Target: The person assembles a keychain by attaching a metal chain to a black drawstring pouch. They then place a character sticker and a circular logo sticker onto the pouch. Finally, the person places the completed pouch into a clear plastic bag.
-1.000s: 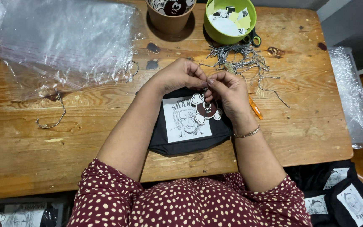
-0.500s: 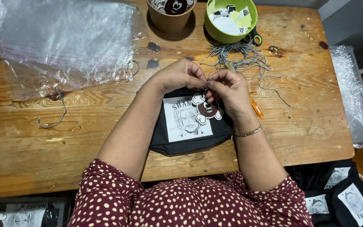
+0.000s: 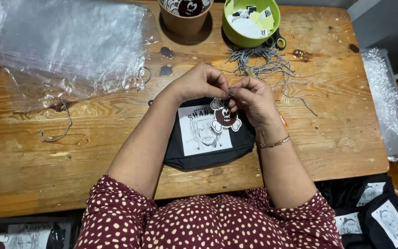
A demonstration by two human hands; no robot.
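- Left hand: curled nearly closed, thumb and fingertips pinched together on something small at the top edge of the black pouch; what sits inside the pinch is too small to make out.
- Right hand: likewise curled nearly closed, fingertips meeting those of the left hand at the same spot. A thin bracelet circles its wrist.
- Black pouch: lies flat on the wooden surface, near the middle of the near edge, directly beneath and just toward the person from both hands. It carries a white printed panel with a drawn portrait.
- Round dark tag: skull-and-bones shape with white lobes, resting on the pouch's upper right part, just below the meeting fingertips and beside the right hand.
- Pile of black-and-white cords: on the surface beyond the right hand, near the far edge, apart from the hands.
- Green bowl: at the far edge, holding paper pieces, behind the cord pile.
- Brown cup: at the far edge, left of the bowl, holding more round tags.
- Clear plastic sheeting: covers the far left corner.
- Single loose cord: lies toward the left edge, well apart from the hands.
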